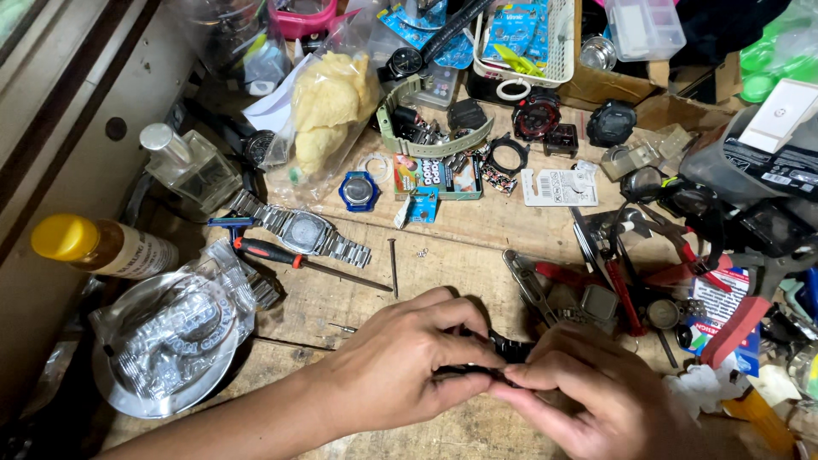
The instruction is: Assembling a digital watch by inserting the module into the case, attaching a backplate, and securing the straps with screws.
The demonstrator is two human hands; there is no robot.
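Cluttered workbench [443, 255], hands pinching black watch [509, 351], screwdriver [294, 259] nearby

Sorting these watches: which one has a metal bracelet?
The silver square-faced watch lying flat beside the red-handled screwdriver; the others further back are black or have a green strap.

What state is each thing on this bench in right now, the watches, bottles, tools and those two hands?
Left hand: pinching a small black watch part.
Right hand: gripping the same black watch part.
Silver watch: lying flat, band spread out.
Screwdriver: lying flat, untouched.
Yellow-capped bottle: on its side, capped.
Clear glass bottle: capped, tilted.
White basket: upright, holding blue packets.
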